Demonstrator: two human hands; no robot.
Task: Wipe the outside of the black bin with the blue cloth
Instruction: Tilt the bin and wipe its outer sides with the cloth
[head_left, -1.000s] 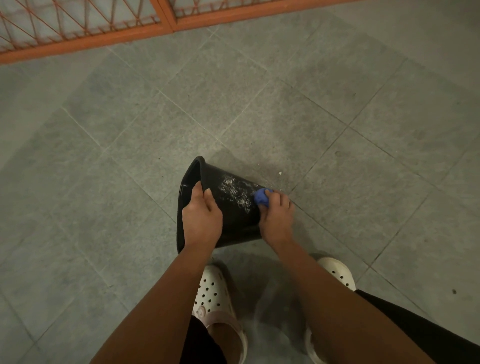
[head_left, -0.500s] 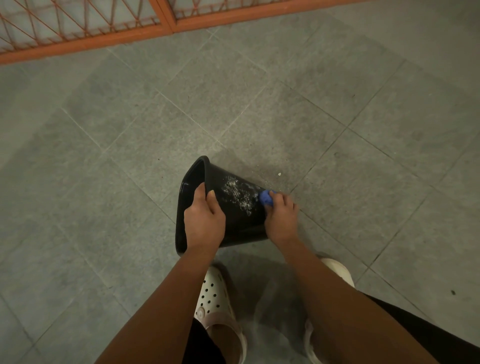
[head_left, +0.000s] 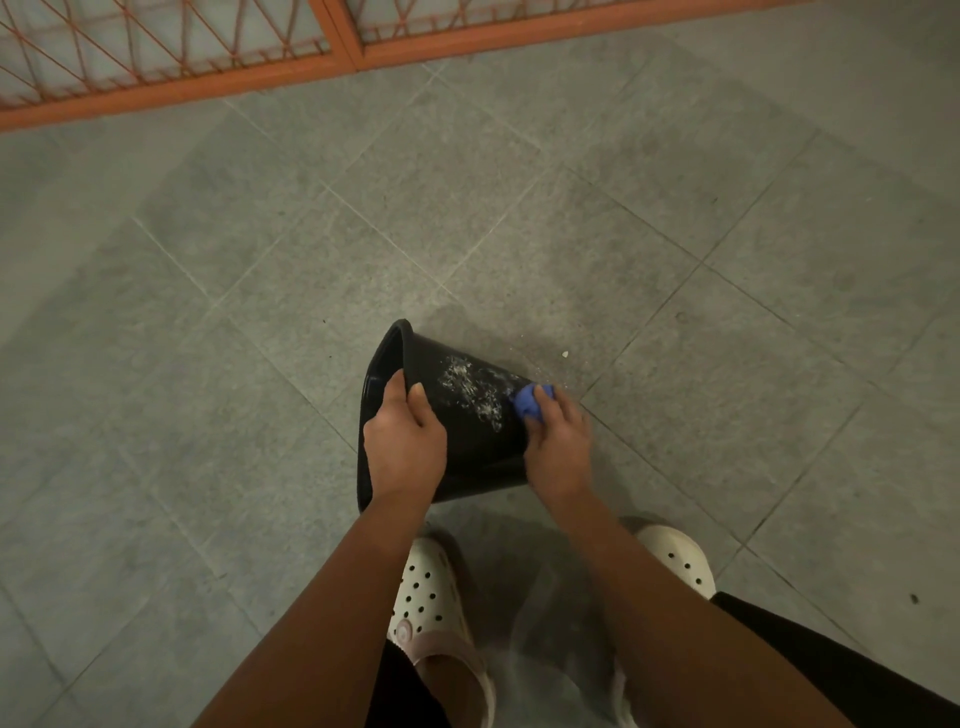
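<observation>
- The bin's (head_left: 467, 447) base hides behind the right hand (head_left: 558, 452).
- Most of the cloth (head_left: 527, 402) sits under its fingers.
- Both shoes are cut at 6 o'clock.

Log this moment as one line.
black bin: tipped on floor | left hand: gripping rim | right hand: blue cloth on bin side | white residue: remains

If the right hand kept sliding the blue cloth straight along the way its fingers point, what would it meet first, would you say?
Probably the whitish residue on the black bin. The right hand presses the blue cloth on the bin's side, fingers aimed up and slightly left; the smear begins just beyond the cloth, though the exact heading is uncertain.
</observation>
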